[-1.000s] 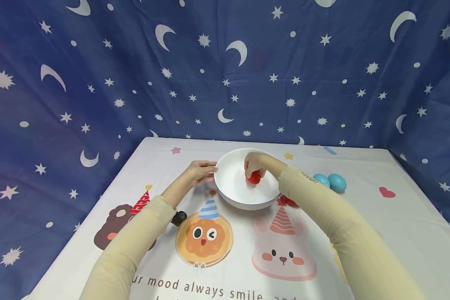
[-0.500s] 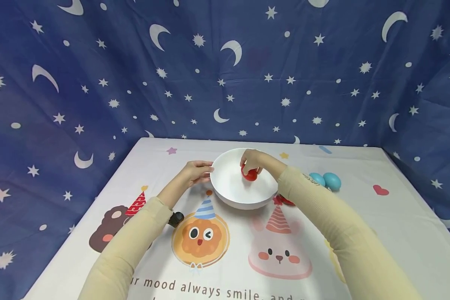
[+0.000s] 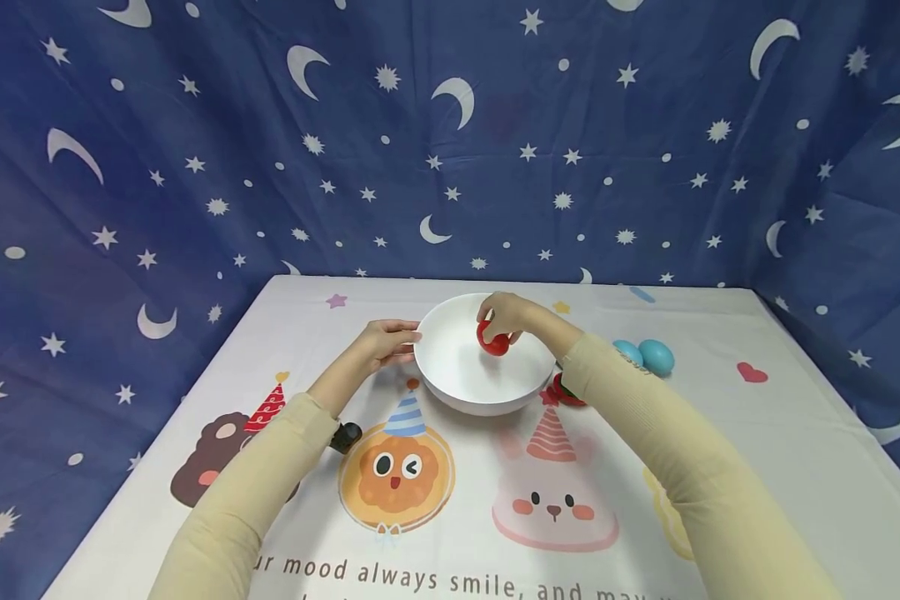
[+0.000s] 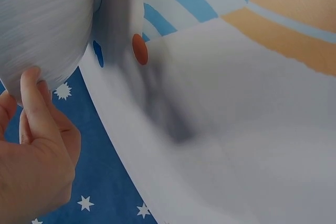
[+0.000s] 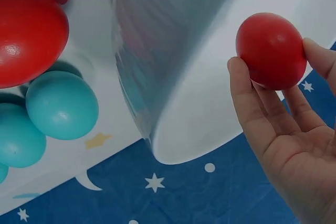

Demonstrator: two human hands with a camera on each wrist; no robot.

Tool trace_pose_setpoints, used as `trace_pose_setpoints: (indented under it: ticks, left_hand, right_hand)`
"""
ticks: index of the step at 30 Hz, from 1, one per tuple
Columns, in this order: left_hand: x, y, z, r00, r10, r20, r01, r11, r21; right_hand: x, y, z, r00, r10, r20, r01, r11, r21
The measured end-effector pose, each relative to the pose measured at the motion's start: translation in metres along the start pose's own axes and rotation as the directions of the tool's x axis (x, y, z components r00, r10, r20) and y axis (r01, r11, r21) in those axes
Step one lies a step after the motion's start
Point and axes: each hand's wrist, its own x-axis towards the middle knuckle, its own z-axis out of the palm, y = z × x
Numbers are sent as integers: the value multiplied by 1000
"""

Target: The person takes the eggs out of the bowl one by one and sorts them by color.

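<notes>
A white bowl [image 3: 457, 367] sits mid-table, tilted-looking and bare inside in the head view. My left hand [image 3: 390, 343] grips its left edge; in the left wrist view, fingers [image 4: 38, 103] lie against the outer wall with the thumb by the rim. Over the bowl's interior, my right hand [image 3: 504, 315] pinches a smooth red egg [image 5: 271, 51] between thumb and fingertips. Outside the bowl on the right lies another red object [image 3: 570, 390], partly behind the right sleeve. Blue eggs [image 3: 656, 357] rest farther right; the right wrist view shows several of them.
The white tablecloth [image 3: 720, 467] carries printed cartoon faces and lettering. A dark blue curtain [image 3: 495, 167] with moons and stars stands behind the table and along its sides. A small black object [image 3: 347, 437] shows beside the left forearm.
My right hand has lifted the red egg slightly within the bowl. The left hand keeps its grip on the bowl's edge. The whole head view has shifted a little leftward.
</notes>
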Motion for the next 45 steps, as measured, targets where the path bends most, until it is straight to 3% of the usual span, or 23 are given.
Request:
trace_pose_setpoints:
  ticks: [18,28,40,45]
  left_hand:
    - [-2,0,-1,1000,5,-11,-4,1000,24]
    - [1,-4,0,1000,-9,-16,9,999,33]
    - [-3,-3,-5,1000,-7,-12,8,1000,18]
    - [-1,-1,-1,1000,3,-1,-3,1000,21]
  right_hand:
    - [-21,-2,2,991,-103,-90,110,991,76]
    - [-38,7,3,984,-117,-137,129,988,82]
    - [-65,18,0,951,-229,-209,251,964,85]
    - [-84,27,-3,941,-226,-253,251,965,70]
